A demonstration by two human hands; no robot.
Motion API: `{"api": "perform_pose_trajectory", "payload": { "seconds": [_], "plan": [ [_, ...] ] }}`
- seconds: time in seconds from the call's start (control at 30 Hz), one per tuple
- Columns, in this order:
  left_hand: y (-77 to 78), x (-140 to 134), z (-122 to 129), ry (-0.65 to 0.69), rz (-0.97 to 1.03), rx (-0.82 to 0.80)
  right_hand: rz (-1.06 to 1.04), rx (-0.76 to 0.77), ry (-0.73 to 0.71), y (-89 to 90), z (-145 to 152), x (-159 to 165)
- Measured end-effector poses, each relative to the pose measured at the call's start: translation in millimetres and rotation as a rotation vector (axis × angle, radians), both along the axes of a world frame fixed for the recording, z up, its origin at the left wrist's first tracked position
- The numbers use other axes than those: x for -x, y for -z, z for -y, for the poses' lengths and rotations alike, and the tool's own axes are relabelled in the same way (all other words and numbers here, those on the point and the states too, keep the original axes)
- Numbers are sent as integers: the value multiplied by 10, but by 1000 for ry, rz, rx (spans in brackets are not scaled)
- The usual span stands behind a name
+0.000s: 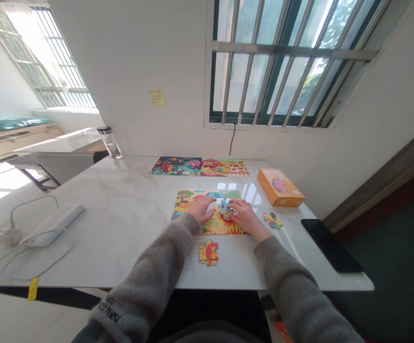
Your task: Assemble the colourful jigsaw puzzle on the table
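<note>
A colourful jigsaw puzzle lies on the white table, with a white gap near its upper middle. My left hand rests on the puzzle's left half, its fingers stretched toward the gap and holding nothing visible. On the right side, my right hand has its thumb and fingertips at a bluish-grey puzzle piece in the gap. Closer to me lies a small joined cluster of red and yellow pieces. Another loose cluster of pieces sits to the right of my right hand.
Behind the puzzle lie two picture sheets, a dark one and a farm one. An orange box and a black phone are at right. A power strip with cables and a glass bottle stand left.
</note>
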State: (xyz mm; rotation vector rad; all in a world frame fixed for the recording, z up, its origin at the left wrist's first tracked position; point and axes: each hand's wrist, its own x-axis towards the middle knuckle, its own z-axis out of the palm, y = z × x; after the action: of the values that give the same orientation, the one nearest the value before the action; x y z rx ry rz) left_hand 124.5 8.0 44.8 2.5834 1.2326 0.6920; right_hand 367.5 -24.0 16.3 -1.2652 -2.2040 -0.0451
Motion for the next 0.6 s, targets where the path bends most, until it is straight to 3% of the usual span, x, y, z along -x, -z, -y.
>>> {"api": "perform_pose_trajectory", "payload": {
  "seconds": [0.17,0.33,0.6],
  "plan": [
    [117,-210,-190,-46,-44,-25,-23,23,-14,50,-5,-9],
    [262,-240,-159,-80,-16,-55,-74,28,-23,80,-50,-43],
    [274,-221,-121,-95,20,11,50,65,-37,-95,-323,-162]
  ]
}}
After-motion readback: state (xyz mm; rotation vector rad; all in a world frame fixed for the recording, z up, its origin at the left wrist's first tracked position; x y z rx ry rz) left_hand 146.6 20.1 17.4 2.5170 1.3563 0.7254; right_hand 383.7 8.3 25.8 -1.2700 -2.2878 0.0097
